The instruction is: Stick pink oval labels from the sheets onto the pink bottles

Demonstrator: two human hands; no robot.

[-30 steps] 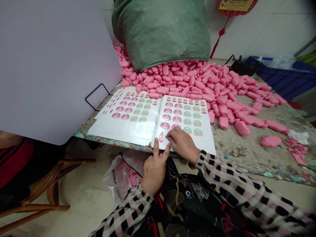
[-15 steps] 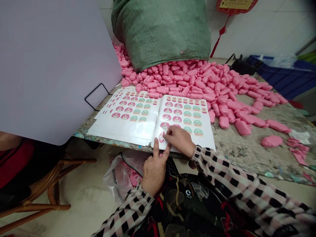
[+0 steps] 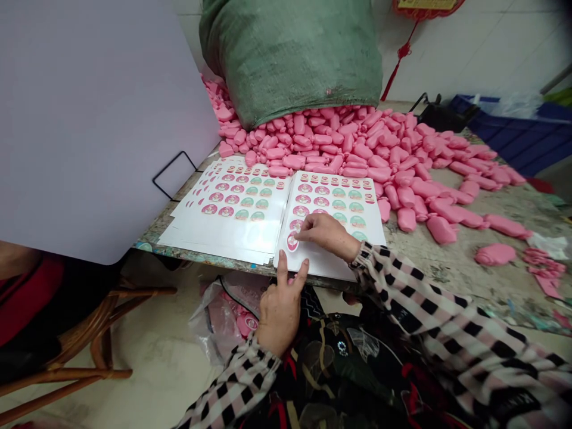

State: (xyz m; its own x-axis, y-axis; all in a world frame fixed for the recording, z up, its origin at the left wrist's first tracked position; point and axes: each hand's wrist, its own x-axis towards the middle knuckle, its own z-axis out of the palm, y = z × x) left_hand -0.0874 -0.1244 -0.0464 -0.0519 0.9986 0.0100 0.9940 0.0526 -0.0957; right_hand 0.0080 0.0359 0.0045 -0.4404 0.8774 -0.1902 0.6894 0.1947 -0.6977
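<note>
My right hand (image 3: 324,233) pinches a round-edged pink sticker (image 3: 292,242), tilted up at the lower left of a sticker sheet (image 3: 322,262). That sheet carries rows of pink and green stickers. Below it, at the table edge, my left hand (image 3: 280,310) points its index finger and thumb at the sheet, spread apart. A bit of a small pink plastic bottle (image 3: 292,279) shows between them; the other fingers curl under and are mostly hidden. A second stack of sticker sheets (image 3: 214,235) lies just left.
Many pink bottles (image 3: 322,140) spill from a green sack (image 3: 295,59) across the table (image 3: 451,280). A grey panel (image 3: 98,119) stands at left by a wooden chair (image 3: 96,333). A plastic bag (image 3: 210,325) sits below; a blue crate (image 3: 513,134) is at right.
My right hand has moved slightly up, and the sticker in its pinch now shows more fully, tilted away from its row. My left hand stays nearly still.
</note>
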